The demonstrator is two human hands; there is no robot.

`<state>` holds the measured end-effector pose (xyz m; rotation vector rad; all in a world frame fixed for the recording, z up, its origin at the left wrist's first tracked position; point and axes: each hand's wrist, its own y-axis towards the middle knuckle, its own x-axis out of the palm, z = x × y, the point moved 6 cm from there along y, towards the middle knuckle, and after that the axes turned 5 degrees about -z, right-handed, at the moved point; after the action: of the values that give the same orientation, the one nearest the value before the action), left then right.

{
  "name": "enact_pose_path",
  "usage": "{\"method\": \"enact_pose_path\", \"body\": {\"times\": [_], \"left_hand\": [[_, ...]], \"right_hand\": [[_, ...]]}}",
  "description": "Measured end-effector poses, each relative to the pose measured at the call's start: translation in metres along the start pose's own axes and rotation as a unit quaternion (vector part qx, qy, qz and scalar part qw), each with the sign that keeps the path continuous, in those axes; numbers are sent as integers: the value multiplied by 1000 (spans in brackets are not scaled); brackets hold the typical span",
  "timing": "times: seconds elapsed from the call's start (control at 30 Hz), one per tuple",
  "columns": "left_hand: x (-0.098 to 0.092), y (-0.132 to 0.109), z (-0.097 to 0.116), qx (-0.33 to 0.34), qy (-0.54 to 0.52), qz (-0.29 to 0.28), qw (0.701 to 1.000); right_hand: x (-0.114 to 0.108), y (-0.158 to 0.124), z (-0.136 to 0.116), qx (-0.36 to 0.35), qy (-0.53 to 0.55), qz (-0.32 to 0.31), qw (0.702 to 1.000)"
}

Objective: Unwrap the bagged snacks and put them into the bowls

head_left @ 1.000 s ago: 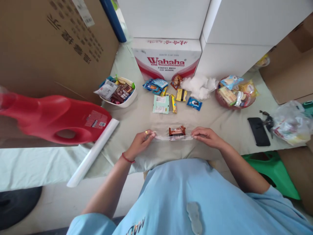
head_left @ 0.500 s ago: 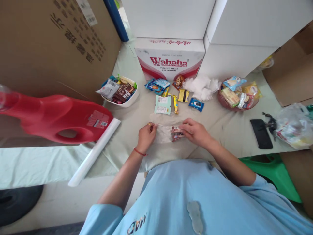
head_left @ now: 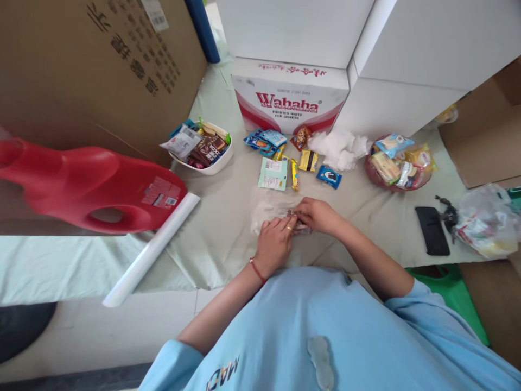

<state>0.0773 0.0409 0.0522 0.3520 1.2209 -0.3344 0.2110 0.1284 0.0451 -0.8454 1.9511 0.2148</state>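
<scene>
A small dark red-brown snack packet (head_left: 303,228) lies on the cloth close to my body, partly covered by both hands. My left hand (head_left: 277,239) reaches over it from the left, fingers close together and fingertips pressed onto it. From the right, my right hand (head_left: 319,215) pinches the packet's upper edge, its fingertips next to the left ones. Thin clear plastic film (head_left: 262,210) spreads out crumpled to the left, running under the left hand. How far the film covers the packet is hidden.
Loose snacks, including a pale green packet (head_left: 273,174), lie beyond my hands beside white crumpled plastic (head_left: 342,149). Snack-filled bowls stand left, a white one (head_left: 222,162), and right, a dark red one (head_left: 372,172). A red jug (head_left: 134,190), white roll (head_left: 152,250) and black phone (head_left: 432,231) flank them.
My left hand has moved right, from the film's left edge onto the snack packet. My right hand stays at the packet, its fingers now more curled. The view has shifted slightly.
</scene>
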Motion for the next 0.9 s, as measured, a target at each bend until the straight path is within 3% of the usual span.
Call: {"method": "enact_pose_path", "body": {"times": [0.13, 0.27, 0.33, 0.4, 0.57, 0.67, 0.8, 0.9], "left_hand": [[15, 5, -4, -17, 16, -56, 998], [15, 2, -3, -18, 26, -64, 997], [15, 0, -1, -18, 29, -64, 997], [16, 0, 0, -16, 28, -66, 997], [17, 0, 1, -9, 0, -71, 997], [20, -3, -5, -18, -62, -64, 996], [25, -17, -29, -55, -250, 12, 967], [25, -32, -72, -201, -374, 135, 895]], "right_hand": [[-29, 28, 20, 57, -69, 99, 991], [-18, 53, 38, 160, -58, 49, 984], [-14, 55, 41, 178, -49, 30, 982], [-16, 49, 37, 134, -36, 31, 990], [-11, 5, -3, -90, -51, -25, 994], [8, -24, -18, -101, -121, -39, 987], [32, -43, -25, -78, -171, -24, 982], [40, -46, -28, -66, -180, -28, 981]]}}
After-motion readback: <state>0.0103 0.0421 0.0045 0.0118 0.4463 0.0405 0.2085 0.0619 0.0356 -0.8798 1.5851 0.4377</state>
